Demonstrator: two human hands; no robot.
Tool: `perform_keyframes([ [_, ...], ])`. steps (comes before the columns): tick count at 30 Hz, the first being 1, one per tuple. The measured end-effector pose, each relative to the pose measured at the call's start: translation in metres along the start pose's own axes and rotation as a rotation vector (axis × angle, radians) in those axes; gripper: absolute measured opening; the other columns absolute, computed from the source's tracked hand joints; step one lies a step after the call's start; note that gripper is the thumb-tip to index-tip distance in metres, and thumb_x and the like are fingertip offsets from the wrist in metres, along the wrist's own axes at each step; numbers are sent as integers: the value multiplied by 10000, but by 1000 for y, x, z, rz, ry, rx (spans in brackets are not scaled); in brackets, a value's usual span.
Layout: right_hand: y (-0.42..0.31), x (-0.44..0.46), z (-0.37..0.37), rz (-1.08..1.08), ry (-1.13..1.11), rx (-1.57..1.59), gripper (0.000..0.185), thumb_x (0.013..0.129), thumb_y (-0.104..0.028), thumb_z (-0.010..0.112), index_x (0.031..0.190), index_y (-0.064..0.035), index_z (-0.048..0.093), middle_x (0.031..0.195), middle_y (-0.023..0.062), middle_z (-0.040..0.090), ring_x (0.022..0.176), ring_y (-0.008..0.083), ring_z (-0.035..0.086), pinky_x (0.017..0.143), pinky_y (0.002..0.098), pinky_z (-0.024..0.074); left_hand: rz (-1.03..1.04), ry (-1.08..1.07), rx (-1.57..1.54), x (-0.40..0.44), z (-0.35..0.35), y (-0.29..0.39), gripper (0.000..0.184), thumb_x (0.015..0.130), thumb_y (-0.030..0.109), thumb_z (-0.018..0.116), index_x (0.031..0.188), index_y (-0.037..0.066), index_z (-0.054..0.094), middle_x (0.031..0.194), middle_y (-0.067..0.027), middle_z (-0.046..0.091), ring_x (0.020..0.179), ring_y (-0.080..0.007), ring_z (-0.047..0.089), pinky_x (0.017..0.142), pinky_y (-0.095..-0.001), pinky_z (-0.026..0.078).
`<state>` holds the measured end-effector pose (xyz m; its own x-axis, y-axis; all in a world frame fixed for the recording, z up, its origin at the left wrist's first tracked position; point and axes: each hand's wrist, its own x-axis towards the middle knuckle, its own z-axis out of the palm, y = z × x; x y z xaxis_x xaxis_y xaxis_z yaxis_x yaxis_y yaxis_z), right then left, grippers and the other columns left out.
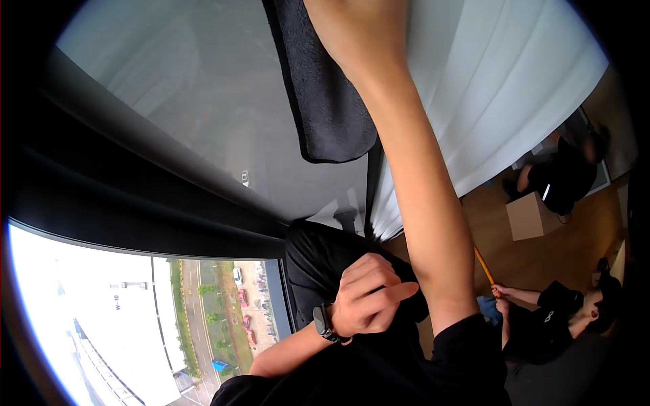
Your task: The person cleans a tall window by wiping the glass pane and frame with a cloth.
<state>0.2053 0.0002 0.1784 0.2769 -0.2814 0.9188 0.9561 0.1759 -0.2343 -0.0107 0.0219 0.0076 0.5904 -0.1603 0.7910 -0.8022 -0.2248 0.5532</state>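
At the top edge, my right hand (359,30) is partly cut off, with its fingers out of view. A dark, fuzzy cloth (328,111) hangs from it against the grey glass pane (230,101). My right arm is stretched far out. Lower down, my left hand (372,294) is held in front of my dark clothing, its fingers curled and nothing visible in them. A dark watch (323,323) is on the left wrist.
White curtains (487,88) hang right of my arm. A dark window frame (156,196) runs across the left, above bright glass. At the right, one person (542,321) grips an orange pole (484,264); another (569,176) is near a cardboard box (531,216).
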Motion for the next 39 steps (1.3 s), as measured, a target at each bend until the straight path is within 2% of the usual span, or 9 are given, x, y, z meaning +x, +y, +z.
perform_keyframes([
  [7,2,3,-1,93,-35,75,413,881,-376,653,1010,10,580,821,106,677,745,212,670,656,275,515,-25,-85,200,5,6,3,430,500,-85,582,897,32,697,670,-41,525,568,-211,514,535,-309,438],
  [14,-2,1,-2,125,-40,46,416,885,-388,644,1002,7,582,818,102,676,728,192,665,640,262,516,-15,-71,179,-1,7,6,428,507,-93,578,898,34,696,665,-42,534,561,-213,515,521,-306,441],
  [16,-2,2,-2,116,-50,55,417,886,-387,643,1007,7,582,818,103,675,723,191,663,638,262,515,-8,-90,256,-2,5,6,398,587,-13,616,969,71,693,679,-23,500,596,-193,493,527,-298,423],
  [19,0,0,-1,103,-46,75,418,886,-388,643,1011,7,582,818,102,675,720,191,662,636,261,514,-51,-104,266,4,6,7,428,543,-108,597,937,34,681,661,-43,539,534,-211,513,489,-307,430],
  [25,-1,0,-2,121,-47,60,420,885,-388,645,1015,6,582,821,102,676,722,191,663,636,263,515,-78,-161,282,3,7,9,439,553,-109,592,958,34,683,650,-43,537,534,-210,519,499,-304,450],
  [32,-10,-1,3,85,-28,58,402,887,-365,648,1011,11,581,828,112,680,731,203,667,649,270,518,-36,24,166,-15,-6,15,393,503,-68,552,847,15,726,615,-47,551,530,-207,549,543,-301,509],
  [35,-16,-4,3,108,-32,70,390,887,-351,651,1006,15,582,827,115,681,736,205,668,657,274,518,-226,37,188,-34,-21,10,378,530,-107,513,836,-9,711,632,-77,581,553,-211,575,521,-277,476],
  [37,-18,-3,3,125,-39,41,378,887,-343,653,1001,11,584,822,112,681,737,201,668,658,276,516,-418,83,171,-47,-27,7,294,660,-146,478,815,-26,698,667,-98,615,577,-176,590,526,-251,454],
  [39,-14,-1,3,114,-29,44,365,887,-335,655,994,7,586,818,109,680,736,198,667,659,276,512,-585,178,131,-56,-30,1,315,675,-151,475,835,-12,708,685,-84,611,587,-166,594,550,-246,463],
])
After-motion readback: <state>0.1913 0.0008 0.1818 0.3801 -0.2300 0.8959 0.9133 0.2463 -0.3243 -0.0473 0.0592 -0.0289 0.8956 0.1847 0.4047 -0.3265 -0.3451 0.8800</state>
